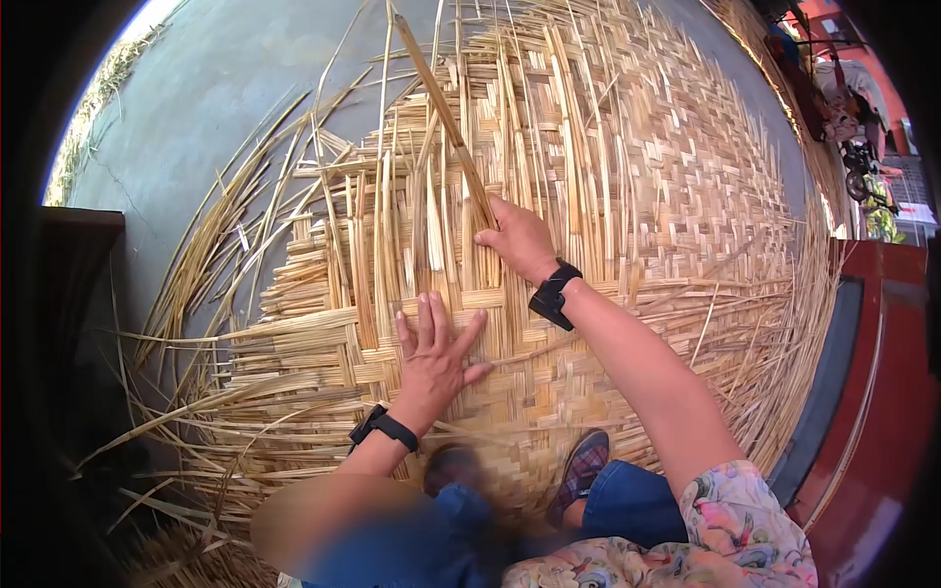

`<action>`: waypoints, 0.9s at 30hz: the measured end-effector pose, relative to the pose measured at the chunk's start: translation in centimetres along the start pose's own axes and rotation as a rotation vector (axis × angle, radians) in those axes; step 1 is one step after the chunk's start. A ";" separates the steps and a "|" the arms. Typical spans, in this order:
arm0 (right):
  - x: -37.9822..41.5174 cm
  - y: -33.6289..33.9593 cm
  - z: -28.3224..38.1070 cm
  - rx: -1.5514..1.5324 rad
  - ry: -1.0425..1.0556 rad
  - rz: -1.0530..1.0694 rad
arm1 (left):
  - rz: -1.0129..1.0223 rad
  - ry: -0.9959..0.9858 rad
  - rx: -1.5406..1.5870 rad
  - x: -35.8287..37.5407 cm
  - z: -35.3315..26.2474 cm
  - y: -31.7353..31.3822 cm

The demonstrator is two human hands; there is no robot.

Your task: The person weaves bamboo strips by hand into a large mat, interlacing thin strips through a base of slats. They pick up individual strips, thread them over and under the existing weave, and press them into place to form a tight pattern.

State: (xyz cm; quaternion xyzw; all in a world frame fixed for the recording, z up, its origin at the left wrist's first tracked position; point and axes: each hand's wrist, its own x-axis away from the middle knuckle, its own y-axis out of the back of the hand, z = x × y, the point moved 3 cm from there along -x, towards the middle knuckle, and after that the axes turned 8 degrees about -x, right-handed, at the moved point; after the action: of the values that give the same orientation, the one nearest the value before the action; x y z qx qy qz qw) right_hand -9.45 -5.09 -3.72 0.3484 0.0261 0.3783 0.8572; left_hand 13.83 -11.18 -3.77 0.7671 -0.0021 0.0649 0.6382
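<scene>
A large woven mat (676,186) of split, straw-coloured strips lies on the floor under both hands. My left hand (431,367) rests flat on the weave, palm down, fingers spread. My right hand (521,240), a little higher and to the right, closes its thumb and fingers round one end of a long brown reed strip (443,110). The strip slants up and to the left from the hand, above the mat. Near my hands, several unwoven strips (387,216) run lengthwise across the mat. The strip's end inside the grip is hidden.
Loose strips (211,245) fan out on the grey floor (225,88) at the left, and long ends stick out along the mat's edges. My shoes (580,470) stand on the mat. A red wall (872,392) is at the right. Parked vehicles (863,167) show at the upper right.
</scene>
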 end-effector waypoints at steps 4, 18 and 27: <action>-0.4 1.3 -0.6 -0.027 -0.125 0.083 | -0.020 0.038 0.229 -0.6 1.5 3.9; 38.1 20.5 -5.8 0.311 -0.683 0.322 | -0.023 0.248 0.423 -10.5 3.4 1.5; 63.7 12.7 -14.6 0.071 -0.885 -0.559 | -0.124 0.054 0.293 -9.5 3.2 -0.6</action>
State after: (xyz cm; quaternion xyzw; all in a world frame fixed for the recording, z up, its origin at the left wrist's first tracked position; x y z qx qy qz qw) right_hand 23.41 51.86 7.03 0.4833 -0.2337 -0.0492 0.8422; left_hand 4.80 -14.97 -5.86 0.8486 0.0717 0.0456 0.5221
